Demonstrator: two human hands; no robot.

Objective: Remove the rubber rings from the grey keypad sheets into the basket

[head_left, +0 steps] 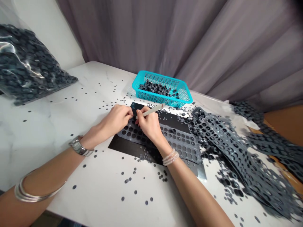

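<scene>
A dark grey rubber sheet (180, 143) punched with rows of round holes lies on a black mat (123, 145) in the middle of the white table (59, 126). My left hand (117, 118) is curled with its fingertips pinched on the sheet's far left edge. My right hand (148, 124) is closed round a pale, thin stick-like tool (151, 110) whose tip points down at the sheet beside my left fingers. A watch and bangles are on my left arm, a bead bracelet on my right wrist.
A turquoise basket (182, 94) with several black rings stands just beyond the sheet. A heap of punched-out grey sheets (236, 148) covers the right side. A clear bag of black rings (26, 69) lies far left. Small black discs (134, 181) are scattered over the table.
</scene>
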